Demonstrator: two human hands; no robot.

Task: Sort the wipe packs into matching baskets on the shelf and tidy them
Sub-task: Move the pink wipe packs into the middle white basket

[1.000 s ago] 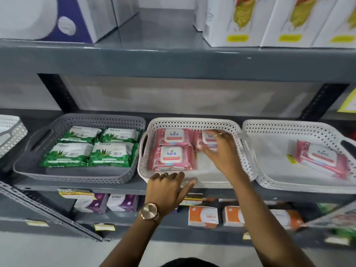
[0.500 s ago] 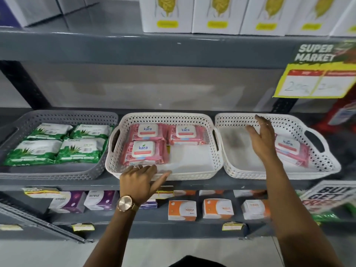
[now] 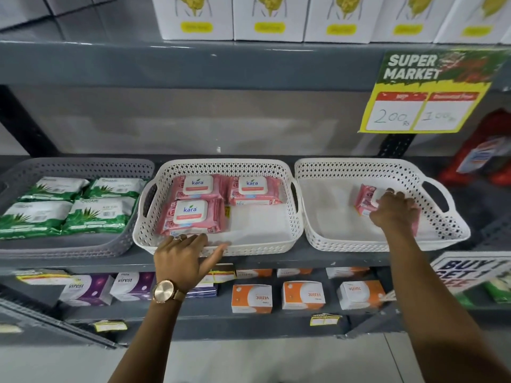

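Observation:
Three pink Kara wipe packs [image 3: 197, 210] lie flat in the middle white basket [image 3: 265, 240]. A lone pink wipe pack [image 3: 366, 196] lies in the right white basket [image 3: 331, 236]; my right hand [image 3: 395, 210] is on top of it, fingers curled over its right part and hiding most of it. My left hand [image 3: 184, 258] rests against the front rim of the middle basket, fingers spread, holding nothing. Several green aloe wipe packs [image 3: 69, 205] fill the grey basket [image 3: 83, 247] at the left.
The baskets stand side by side on a grey metal shelf [image 3: 276, 261]. White boxes [image 3: 265, 17] line the shelf above. Purple and orange boxes [image 3: 302, 295] sit on the shelf below. A yellow price sign [image 3: 423, 106] hangs at the upper right.
My right hand left the middle basket, crossed to the right basket and came down onto the lone pink pack. The view shifted right. My left hand stayed at the middle basket's rim.

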